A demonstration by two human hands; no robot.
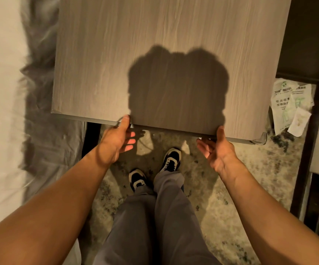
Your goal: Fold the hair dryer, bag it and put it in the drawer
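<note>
A person stands at the near edge of a bare wood-grain worktop (116, 54), both hands at its front lip, in a dim room lit from behind so that a head-and-shoulders shadow (176, 88) falls across the board at centre frame. The left hand (119, 138), centre left, rests its thumb on the top edge with the fingers loosely spread and curled beneath, gripping nothing that can be seen. The right hand (217, 148), centre right, mirrors it, thumb up against the edge, palm open toward the middle, fingers parted and empty.

The hair dryer, its bag and the drawer are nowhere in view. A thin cord-like loop shows just under the worktop's edge beside the left hand, but what it belongs to cannot be told. If the drawer sits under the front lip, as the hand placement suggests, it lies directly ahead of and just below both hands, its long axis running left to right across the frame. Both hands are about equally near, one toward each end.

A white bed (0, 92) with a grey cover fills the left of the frame. Printed paper bags (288, 100) lie at the right edge. Sneakers (171, 159) stand on mottled carpet (250, 178) at lower centre.
</note>
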